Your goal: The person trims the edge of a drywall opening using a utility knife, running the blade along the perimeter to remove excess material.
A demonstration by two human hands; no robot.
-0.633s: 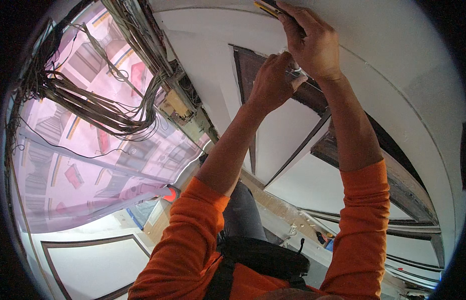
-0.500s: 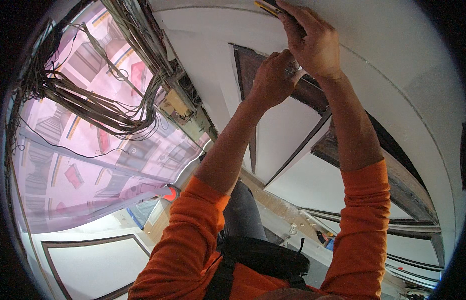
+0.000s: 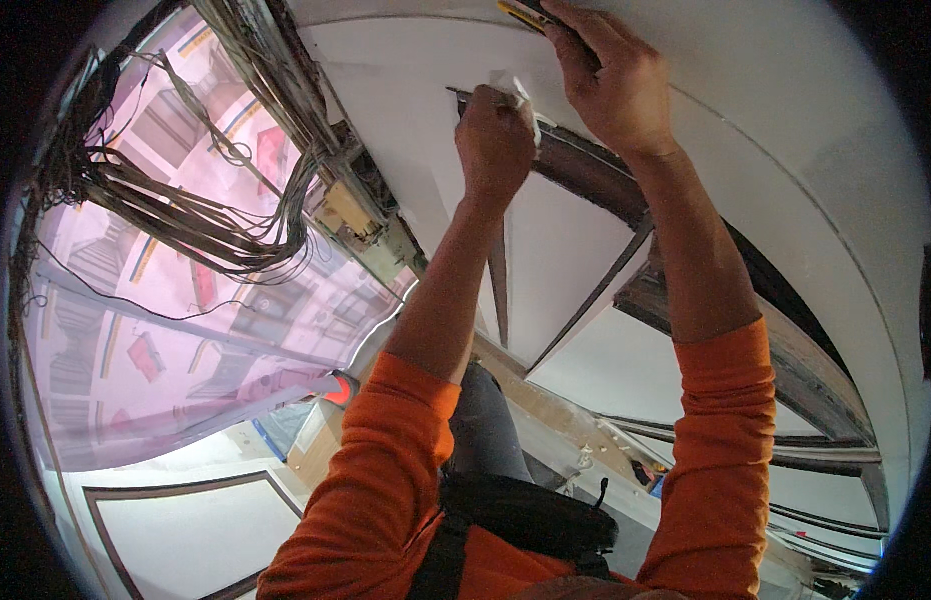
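Note:
My right hand (image 3: 620, 95) is raised to the top of the head view, its fingers closed round a black and yellow utility knife (image 3: 525, 15) lying close to the white wall panel. Lower and to the left, my left hand (image 3: 495, 148) is closed on a crumpled white scrap (image 3: 523, 105), perhaps paper or thin film; its material is unclear. That hand is in front of the corner of a dark frame strip (image 3: 585, 168) set on the white surface (image 3: 565, 240). My left fingertips are partly hidden by the hand itself.
Bundled loose cables (image 3: 200, 225) hang at the left before a pinkish printed sheet (image 3: 135, 350). An open wall channel (image 3: 355, 205) with wiring runs beside them. A dark-framed white panel (image 3: 190, 530) is at lower left. A black bag (image 3: 530, 515) sits at my waist.
My left hand has moved left and slightly up, away from my right hand, and the white scrap now shows more. My right hand with the knife has shifted a little left.

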